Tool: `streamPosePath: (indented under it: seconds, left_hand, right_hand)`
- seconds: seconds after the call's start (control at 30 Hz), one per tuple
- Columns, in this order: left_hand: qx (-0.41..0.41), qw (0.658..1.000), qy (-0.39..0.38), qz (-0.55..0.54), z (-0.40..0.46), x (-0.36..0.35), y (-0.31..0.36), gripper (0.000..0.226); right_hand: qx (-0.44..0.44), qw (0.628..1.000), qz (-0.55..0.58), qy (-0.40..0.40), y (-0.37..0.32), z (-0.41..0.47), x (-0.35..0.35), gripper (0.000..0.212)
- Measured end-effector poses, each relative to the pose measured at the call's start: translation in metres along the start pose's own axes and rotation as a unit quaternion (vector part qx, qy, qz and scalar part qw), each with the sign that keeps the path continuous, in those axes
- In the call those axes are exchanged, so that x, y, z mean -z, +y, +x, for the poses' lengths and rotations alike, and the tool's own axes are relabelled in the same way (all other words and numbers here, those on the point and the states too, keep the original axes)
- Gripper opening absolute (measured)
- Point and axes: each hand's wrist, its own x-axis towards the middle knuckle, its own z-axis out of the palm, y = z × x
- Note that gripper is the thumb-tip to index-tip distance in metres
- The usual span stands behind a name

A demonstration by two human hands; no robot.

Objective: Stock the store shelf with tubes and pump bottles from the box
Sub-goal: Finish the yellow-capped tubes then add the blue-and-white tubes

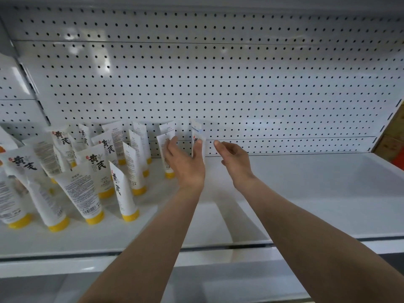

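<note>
Two hands reached over the shelf (306,193). Left hand (185,165) had its fingers (172,142) spread, touching two upright tubes: one (165,147) at eleven o'clock, another (197,136) at one o'clock. Right hand (235,161), at three o'clock, hung relaxed, grasping nothing. More tubes (94,171) crowded at nine o'clock, before the pegboard (218,79)

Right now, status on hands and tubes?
Left hand touching two back-row tubes, fingers straight. Right hand open, empty, beside them. Shelf bare to the right, nothing blocking.
</note>
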Motion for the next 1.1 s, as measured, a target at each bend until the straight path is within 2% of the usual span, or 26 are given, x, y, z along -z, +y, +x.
streamPosePath:
  seconds: [0.1, 0.13, 0.27, 0.4, 0.67, 1.1]
  left_hand:
    - [-0.018, 1.000, -0.005, -0.013, 0.010, -0.004, 0.005, 0.065]
    - [-0.023, 1.000, -0.007, -0.013, 0.012, -0.005, 0.006, 0.065]
    - [-0.029, 0.999, -0.018, -0.005, 0.019, -0.008, 0.002, 0.064]
    - [-0.040, 0.999, -0.018, 0.000, 0.023, -0.008, -0.003, 0.059]
    - [-0.026, 0.998, -0.049, -0.017, 0.030, -0.007, -0.007, 0.053]
    - [-0.008, 0.997, -0.060, -0.055, 0.042, -0.009, -0.005, 0.050]
  right_hand:
    - [0.011, 1.000, 0.000, -0.013, -0.007, 0.008, -0.002, 0.044]
    - [0.013, 1.000, 0.000, -0.016, -0.008, 0.011, -0.003, 0.045]
    - [0.000, 1.000, 0.009, -0.024, -0.014, 0.018, -0.010, 0.070]
    - [-0.009, 0.998, 0.031, -0.054, -0.018, 0.025, -0.013, 0.050]
    - [-0.010, 0.993, 0.033, -0.109, -0.023, 0.037, -0.030, 0.064]
    - [-0.014, 0.985, 0.014, -0.173, -0.030, 0.064, -0.047, 0.064]
